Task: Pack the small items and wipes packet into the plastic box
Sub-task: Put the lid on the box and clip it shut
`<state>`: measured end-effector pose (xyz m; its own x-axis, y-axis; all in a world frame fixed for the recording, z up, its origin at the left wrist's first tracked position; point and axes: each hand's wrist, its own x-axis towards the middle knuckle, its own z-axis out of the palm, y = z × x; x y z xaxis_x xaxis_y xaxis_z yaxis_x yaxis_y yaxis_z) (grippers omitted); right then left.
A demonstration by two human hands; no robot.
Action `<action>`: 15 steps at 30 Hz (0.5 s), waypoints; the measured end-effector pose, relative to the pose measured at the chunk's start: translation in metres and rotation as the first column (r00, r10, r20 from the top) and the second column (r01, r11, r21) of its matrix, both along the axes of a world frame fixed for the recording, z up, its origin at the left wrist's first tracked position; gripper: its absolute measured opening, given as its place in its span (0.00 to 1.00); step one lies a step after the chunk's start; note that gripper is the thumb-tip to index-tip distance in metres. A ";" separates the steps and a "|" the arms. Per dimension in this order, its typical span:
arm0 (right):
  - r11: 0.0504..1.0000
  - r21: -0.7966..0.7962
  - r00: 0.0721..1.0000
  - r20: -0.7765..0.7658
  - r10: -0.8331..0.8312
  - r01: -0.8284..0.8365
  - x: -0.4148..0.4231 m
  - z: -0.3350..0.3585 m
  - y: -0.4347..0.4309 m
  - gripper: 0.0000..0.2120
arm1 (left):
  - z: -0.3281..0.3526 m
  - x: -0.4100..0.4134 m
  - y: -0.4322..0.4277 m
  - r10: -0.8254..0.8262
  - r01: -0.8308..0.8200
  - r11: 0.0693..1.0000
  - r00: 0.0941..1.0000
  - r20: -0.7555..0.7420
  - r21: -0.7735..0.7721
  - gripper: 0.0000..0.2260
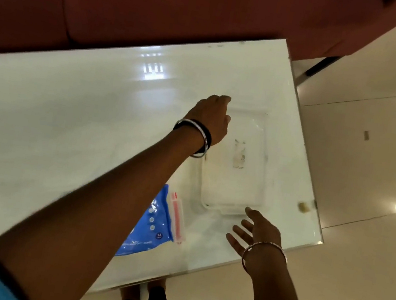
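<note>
A clear plastic box [236,181] lies on the white table [68,117] near its right end, hard to make out against the surface. My left hand [213,117] reaches over the box's far left corner, fingers curled downward; whether it grips the rim is hidden. My right hand [255,233] hovers open, palm up and fingers spread, just in front of the box's near edge. A blue wipes packet [152,222] lies flat on the table left of my right hand, partly under my left forearm. A small white and pink item [177,217] rests along the packet's right side.
A dark red sofa [162,3] runs along the table's far side. The table's right edge and near corner [318,234] drop off to a glossy tiled floor [352,275]. My feet [144,293] show below the near edge.
</note>
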<state>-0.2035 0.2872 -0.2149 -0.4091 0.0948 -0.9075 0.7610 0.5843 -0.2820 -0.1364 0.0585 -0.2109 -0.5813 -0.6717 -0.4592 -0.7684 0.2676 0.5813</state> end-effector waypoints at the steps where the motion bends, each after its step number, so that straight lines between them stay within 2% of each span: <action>1: 1.000 -0.015 1.000 0.024 -0.007 0.007 -0.002 0.001 -0.003 0.13 | -0.005 -0.010 -0.005 -0.044 0.042 0.998 0.998 0.034 0.044 0.26; 4: 0.998 -0.035 0.996 0.074 -0.048 0.051 -0.007 0.001 -0.013 0.18 | -0.016 -0.029 -0.013 -0.172 0.160 0.984 0.969 0.180 0.078 0.32; 6: 0.994 -0.062 0.994 0.078 -0.082 0.087 -0.010 0.002 -0.017 0.20 | -0.020 -0.033 -0.015 -0.177 0.182 0.983 0.947 0.268 0.008 0.34; 8: 0.987 -0.105 0.991 0.078 -0.112 0.120 -0.012 0.002 -0.018 0.20 | -0.021 -0.031 -0.020 -0.141 0.154 0.988 0.946 0.292 -0.023 0.33; 12: 0.972 -0.169 0.987 0.022 -0.160 0.161 -0.012 0.002 -0.014 0.20 | -0.016 -0.015 -0.024 -0.053 0.061 0.998 0.974 0.219 -0.029 0.27; 15: 0.940 -0.254 0.968 -0.042 -0.247 0.229 -0.009 0.008 -0.007 0.20 | -0.003 0.004 -0.021 0.147 -0.147 0.989 0.989 0.011 -0.004 0.20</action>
<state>-0.2129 0.2797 -0.2064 -0.4670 -0.0236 -0.8840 0.8418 0.2943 -0.4525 -0.1319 0.0379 -0.2143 -0.4708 -0.7512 -0.4627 -0.8059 0.1528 0.5720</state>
